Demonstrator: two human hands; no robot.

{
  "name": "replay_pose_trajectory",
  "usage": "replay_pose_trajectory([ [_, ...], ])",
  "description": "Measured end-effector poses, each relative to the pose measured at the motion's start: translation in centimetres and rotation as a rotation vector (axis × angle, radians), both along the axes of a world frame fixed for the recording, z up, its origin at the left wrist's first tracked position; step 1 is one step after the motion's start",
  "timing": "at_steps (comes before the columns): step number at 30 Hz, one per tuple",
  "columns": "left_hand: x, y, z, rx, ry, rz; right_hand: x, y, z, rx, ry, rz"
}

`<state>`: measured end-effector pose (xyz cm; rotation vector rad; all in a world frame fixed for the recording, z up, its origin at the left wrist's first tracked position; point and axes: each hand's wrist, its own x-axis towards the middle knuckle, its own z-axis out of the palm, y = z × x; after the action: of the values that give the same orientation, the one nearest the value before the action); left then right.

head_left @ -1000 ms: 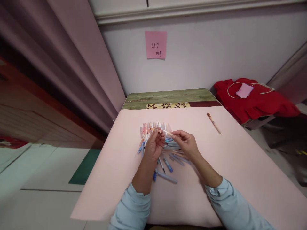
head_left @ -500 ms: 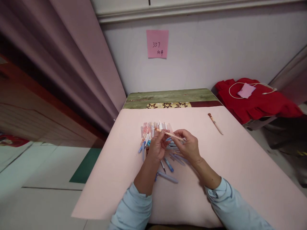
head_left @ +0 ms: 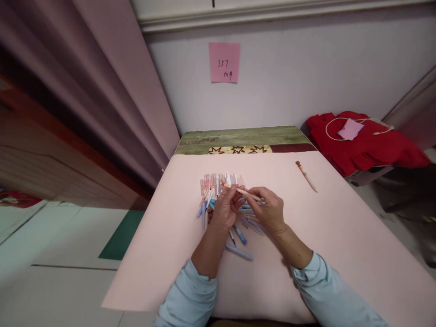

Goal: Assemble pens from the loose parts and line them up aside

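Observation:
Both hands hold one slim pale-orange pen (head_left: 251, 195) above a heap of pens. My left hand (head_left: 226, 206) pinches it near its orange-brown end, which points up and left. My right hand (head_left: 269, 206) grips the other end between thumb and fingers. Under and around the hands lie several pens and pen parts: pink and clear caps (head_left: 207, 181) at the back, a blue pen (head_left: 240, 235) in front, and a lavender pen (head_left: 238, 252) nearest me. The hands hide part of the heap.
Apart from the heap, a pale pen with a brown top (head_left: 306, 177) lies on the right of the pink table cover (head_left: 163, 227). Beyond the table's right edge is a red cloth (head_left: 368, 150) with a white cable. A pink note (head_left: 224, 62) hangs on the wall.
Both hands and the pen between them have shifted very slightly to the right. The grip looks the same.

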<state>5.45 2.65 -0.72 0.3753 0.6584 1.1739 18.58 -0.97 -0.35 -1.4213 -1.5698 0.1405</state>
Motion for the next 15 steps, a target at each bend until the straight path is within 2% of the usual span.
replay_pose_trajectory([
  [6,0.21,-0.14,0.10,0.036,0.003,0.019,-0.05,-0.03,-0.47,-0.031,0.023,-0.019],
  [12,0.10,0.22,0.09,0.030,0.010,0.134,-0.34,-0.24,-0.02,-0.042,0.000,0.045],
  [15,-0.31,0.66,-0.19,-0.010,0.006,0.191,-0.33,-0.23,0.10,-0.053,0.033,0.026],
])
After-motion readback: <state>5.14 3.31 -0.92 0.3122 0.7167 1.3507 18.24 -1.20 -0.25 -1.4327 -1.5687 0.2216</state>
